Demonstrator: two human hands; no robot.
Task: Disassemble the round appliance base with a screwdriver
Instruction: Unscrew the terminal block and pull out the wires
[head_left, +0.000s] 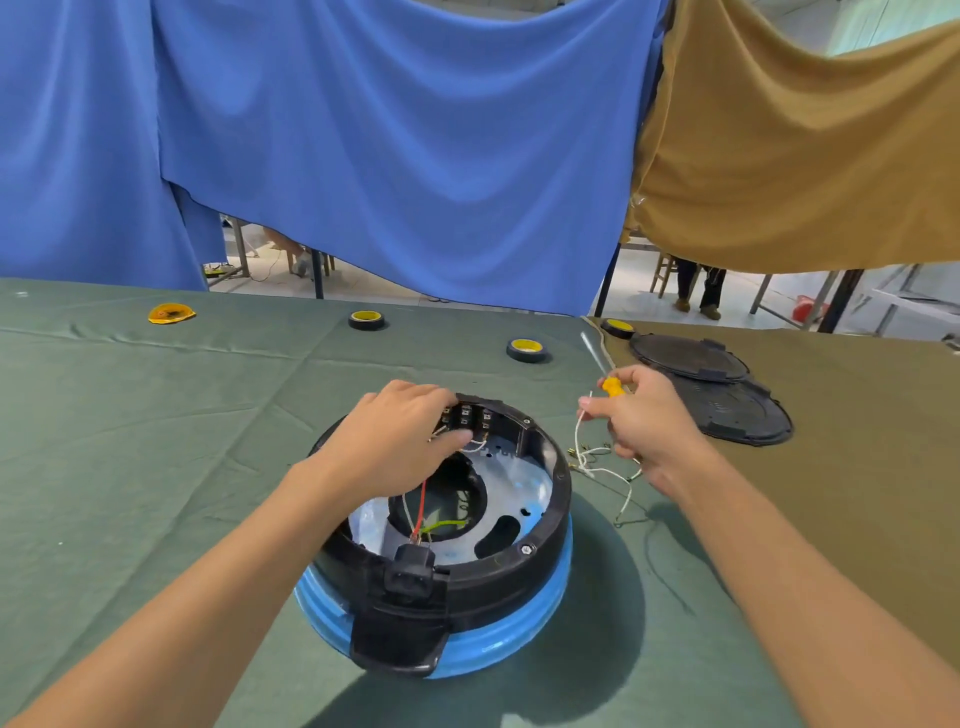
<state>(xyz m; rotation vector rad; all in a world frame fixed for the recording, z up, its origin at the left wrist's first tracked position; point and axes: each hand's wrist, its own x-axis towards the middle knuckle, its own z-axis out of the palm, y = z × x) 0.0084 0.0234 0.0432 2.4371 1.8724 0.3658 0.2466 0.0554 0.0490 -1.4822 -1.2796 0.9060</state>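
The round black-and-blue plastic appliance base (519, 636) looks smooth and shiny (its grey metal plate (519, 491) inside is dull). The green tabletop cloth (156, 441) is wrinkly.

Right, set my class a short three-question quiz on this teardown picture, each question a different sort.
1. Fill in: the right hand holds the screwdriver and pinches a white ____.
2. The two black covers lie: A on the floor; B on the brown cloth; C on the green cloth.
3. True or false: the left hand reaches into the round appliance base.
Key: 1 wire; 2 B; 3 true.
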